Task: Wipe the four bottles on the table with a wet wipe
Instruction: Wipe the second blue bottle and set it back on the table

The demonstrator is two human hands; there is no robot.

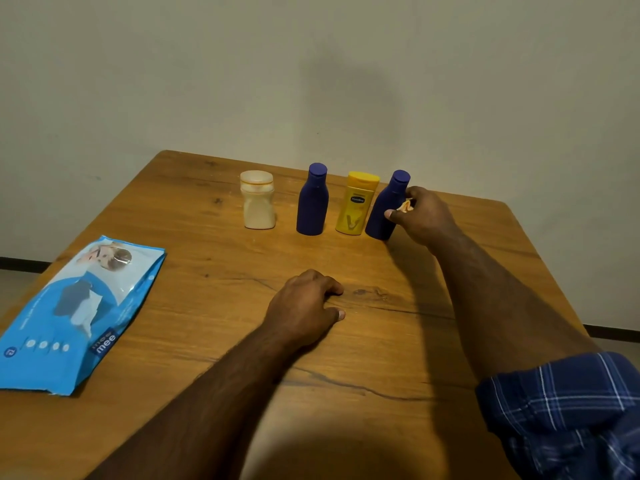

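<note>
Four bottles stand on the table (194,258): two blue, one yellow (356,204), one cream (258,202). My right hand (420,216) grasps the rightmost blue bottle (384,209) with what seems a crumpled wipe (407,205). My left hand (304,306) rests loosely curled, holding nothing, and one wipes pack (79,313) lies left.

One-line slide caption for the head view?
Right hand holds wipe against tilted rightmost blue bottle; left hand rests on table.

The right hand (420,216) covers the right side of the rightmost blue bottle (386,207) near the table's (207,393) far right edge, and hides all but a small pale scrap of the wet wipe (406,206). The left hand (304,306) curls knuckles-up mid-table, its palm unseen. The wipes packet (79,313) is cut by the left edge; its small print is unreadable. The plaid sleeve (568,417) runs off the bottom right corner.
</note>
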